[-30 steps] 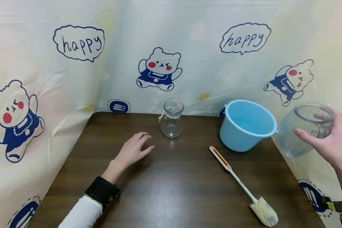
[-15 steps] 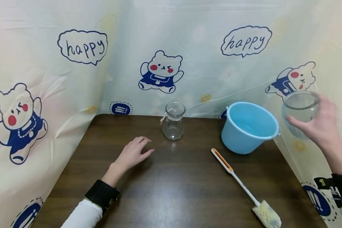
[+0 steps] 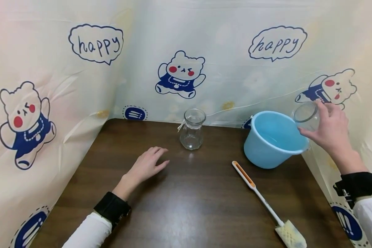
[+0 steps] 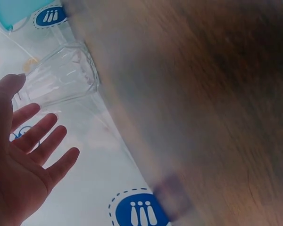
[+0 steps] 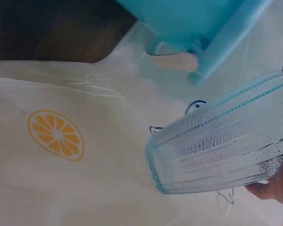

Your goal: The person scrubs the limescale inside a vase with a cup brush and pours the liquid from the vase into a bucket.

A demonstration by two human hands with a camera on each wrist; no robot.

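My right hand (image 3: 332, 132) grips a clear glass jar (image 3: 307, 117) and holds it tilted, its mouth by the right rim of a light blue bucket (image 3: 260, 151). In the right wrist view the ribbed side of the jar (image 5: 217, 141) shows, the bucket above it. My left hand (image 3: 145, 163) is over the table with fingers spread and holds nothing. Beyond its fingertips stands a smaller glass vase (image 3: 192, 132) with string round its neck. In the left wrist view the vase (image 4: 61, 77) lies past the thumb and fingers.
A long-handled sponge brush (image 3: 260, 199) lies on the brown table (image 3: 186, 206) in front of the bucket, its head toward the near edge. A printed cloth curtain (image 3: 223, 51) surrounds the back and sides of the table.
My right hand has brought the jar up and leftward from beside the table to the bucket's rim, tilting it over. The left hand, vase and brush stay about where they were.
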